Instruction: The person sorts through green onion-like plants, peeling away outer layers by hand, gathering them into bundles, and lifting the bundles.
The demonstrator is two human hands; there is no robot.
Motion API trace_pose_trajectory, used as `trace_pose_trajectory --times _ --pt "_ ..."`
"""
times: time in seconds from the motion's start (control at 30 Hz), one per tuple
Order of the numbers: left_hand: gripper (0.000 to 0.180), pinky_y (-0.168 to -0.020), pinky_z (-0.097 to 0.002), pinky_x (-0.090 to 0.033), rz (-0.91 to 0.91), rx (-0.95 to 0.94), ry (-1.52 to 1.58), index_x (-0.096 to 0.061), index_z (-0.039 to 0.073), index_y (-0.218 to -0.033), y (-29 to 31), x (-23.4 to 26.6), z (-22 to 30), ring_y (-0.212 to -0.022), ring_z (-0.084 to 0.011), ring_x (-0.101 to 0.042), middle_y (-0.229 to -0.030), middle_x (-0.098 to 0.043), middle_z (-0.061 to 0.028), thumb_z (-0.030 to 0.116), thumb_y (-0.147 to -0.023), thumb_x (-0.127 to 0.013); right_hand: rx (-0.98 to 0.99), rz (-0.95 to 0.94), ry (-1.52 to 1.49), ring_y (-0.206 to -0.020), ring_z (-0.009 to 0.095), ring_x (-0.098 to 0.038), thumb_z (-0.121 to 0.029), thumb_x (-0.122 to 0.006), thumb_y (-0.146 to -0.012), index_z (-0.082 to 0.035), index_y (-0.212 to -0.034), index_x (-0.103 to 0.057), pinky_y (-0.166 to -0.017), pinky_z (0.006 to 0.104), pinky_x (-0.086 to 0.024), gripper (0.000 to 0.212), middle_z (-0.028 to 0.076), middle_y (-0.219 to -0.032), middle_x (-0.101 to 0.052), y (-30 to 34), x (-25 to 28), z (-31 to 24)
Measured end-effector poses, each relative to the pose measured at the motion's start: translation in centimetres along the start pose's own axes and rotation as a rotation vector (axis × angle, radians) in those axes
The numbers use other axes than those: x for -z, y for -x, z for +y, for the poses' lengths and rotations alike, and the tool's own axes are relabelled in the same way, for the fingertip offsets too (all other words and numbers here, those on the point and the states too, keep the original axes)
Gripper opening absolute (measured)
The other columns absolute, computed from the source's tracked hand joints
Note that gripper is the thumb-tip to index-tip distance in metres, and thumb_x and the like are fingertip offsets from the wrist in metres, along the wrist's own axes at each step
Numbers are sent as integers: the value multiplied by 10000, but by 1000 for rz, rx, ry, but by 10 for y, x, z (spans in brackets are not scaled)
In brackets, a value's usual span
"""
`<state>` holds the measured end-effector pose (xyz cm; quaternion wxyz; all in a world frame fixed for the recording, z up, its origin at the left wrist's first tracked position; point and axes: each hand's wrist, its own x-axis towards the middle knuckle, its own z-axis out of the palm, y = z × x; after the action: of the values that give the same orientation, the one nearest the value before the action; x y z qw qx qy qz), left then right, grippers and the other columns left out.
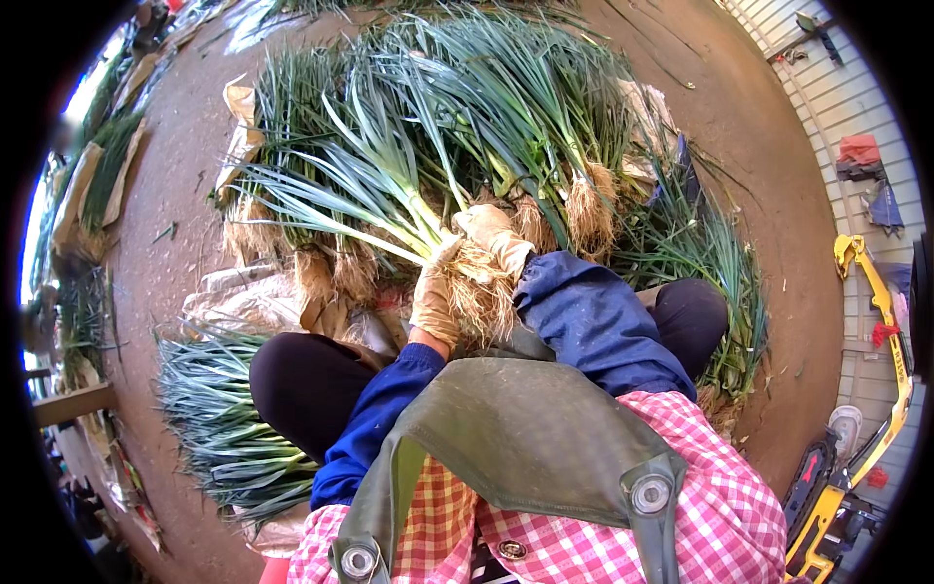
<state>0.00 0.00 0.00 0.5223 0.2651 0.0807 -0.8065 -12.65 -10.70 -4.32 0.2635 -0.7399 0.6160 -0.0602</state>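
Observation:
A bunch of green onions [416, 209] with pale stems and shaggy tan roots [482, 297] is in front of my lap. My left hand [435, 300], in a tan work glove, closes round the bunch from the left, just above the roots. From the right my right hand [494, 237], gloved alike, pinches the stems at the bunch's upper side; its fingertips are partly hidden. Beyond both hands lies a big heap of green onions [486, 78], leaves pointing away and roots toward me.
Trimmed-looking green onions [229, 419] lie stacked beside my left knee. More loose ones [700, 263] lie at the right. Brown paper sacking [248, 297] is under the heap. A yellow toy-like digger [880, 302] stands by the tiled wall at the far right. A green apron [516, 428] covers my lap.

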Motion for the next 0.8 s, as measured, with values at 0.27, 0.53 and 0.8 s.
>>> trace_pose_trajectory --times 0.27,0.53,0.8 --pt "240 -729 -371 -576 -26 -111 -99 -584 24 -1080 28 2 4 -811 -227 -649 -926 -649 -93 76 -857 -656 -359 266 -22 -479 155 -571 -433 -522 -937 -93 -877 -692 -453 332 -449 385 26 -581 -623 11 76 21" --pt "199 -654 -332 -550 89 -101 -210 -587 -1 -997 12 15 -6 -724 -208 -621 -853 -626 -83 53 -825 -671 -91 764 209 -711 250 -631 -248 -667 -812 -95 -994 -633 -605 402 -501 240 117 -781 -651 0 102 69" --pt "206 -605 -309 -506 86 -170 -365 -599 8 -978 -8 31 -17 -681 -187 -605 -817 -624 -59 23 -792 -686 -19 -212 32 -902 361 -629 -587 -540 -852 -60 -947 -685 -777 431 -477 555 183 -943 -671 -4 35 -58"
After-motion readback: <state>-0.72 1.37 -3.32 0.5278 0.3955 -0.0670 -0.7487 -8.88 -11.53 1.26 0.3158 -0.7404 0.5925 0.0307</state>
